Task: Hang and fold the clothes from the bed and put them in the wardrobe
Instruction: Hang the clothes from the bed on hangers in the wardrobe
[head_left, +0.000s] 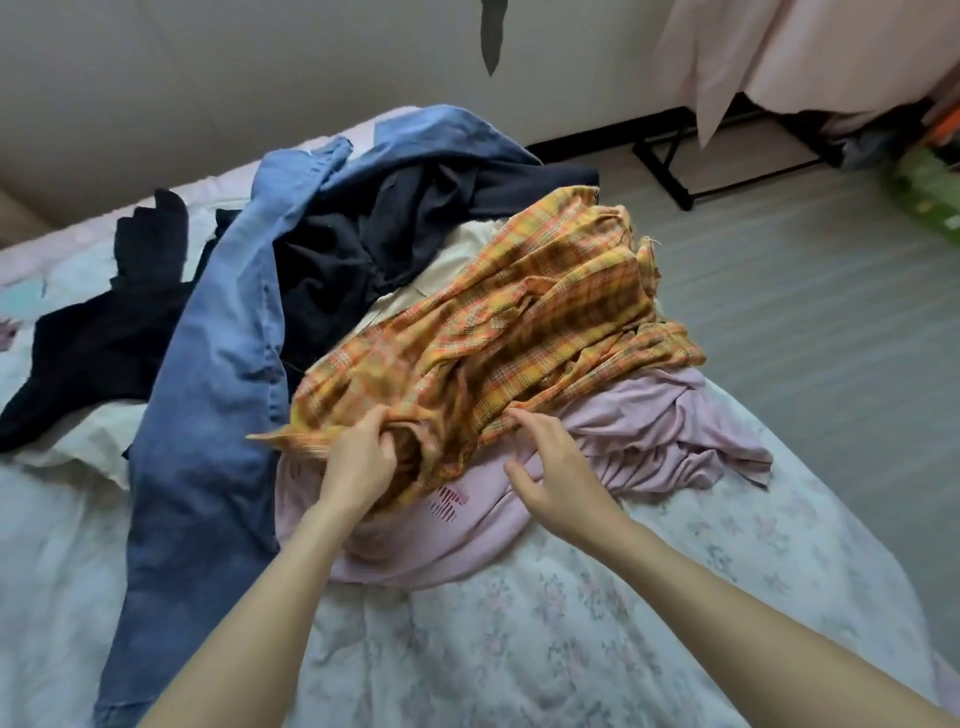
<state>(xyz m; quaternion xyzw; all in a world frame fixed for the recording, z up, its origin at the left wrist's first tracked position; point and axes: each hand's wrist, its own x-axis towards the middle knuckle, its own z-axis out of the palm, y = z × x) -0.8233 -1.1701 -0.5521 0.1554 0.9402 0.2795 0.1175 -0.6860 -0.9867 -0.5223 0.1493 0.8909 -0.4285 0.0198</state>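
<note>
**Hands on the first garment, the heap barely started**

Left hand (363, 457) has its fingers curled into a bunched fold of the plaid shirt (483, 332), gripping it at the shirt's near end; right hand (550, 467) hovers just beside the same cloth with fingers loosely spread, one fingertip touching or nearly touching the plaid hem, holding nothing as far as can be seen.

By my reading the task is at its very start; nothing on the bed (519, 639) looks folded, no hanger is in sight, and the whole heap lies tumbled toward the bed's far right corner; the plaid shirt seems to be the piece being picked out, so sorting, folding, hanging and carrying to the wardrobe all remain; the wardrobe itself is not clearly in view.

The plaid shirt is a thin woven cloth in orange, yellow and brown checks, crumpled into soft ridges on top of the heap; under it lies a pale pink top (649, 441), a smooth, draping knit with a small dark red print near the left wrist; a cream garment (467, 254) shows between them; blue jeans (208, 415) of heavy, faded denim run in a long leg from the far edge to the near left edge; a dark navy garment (353, 249) sits matte and creased in the middle, and a black garment (104, 338) sprawls flat toward the left edge; the bedsheet is white with a faint floral print.
</note>
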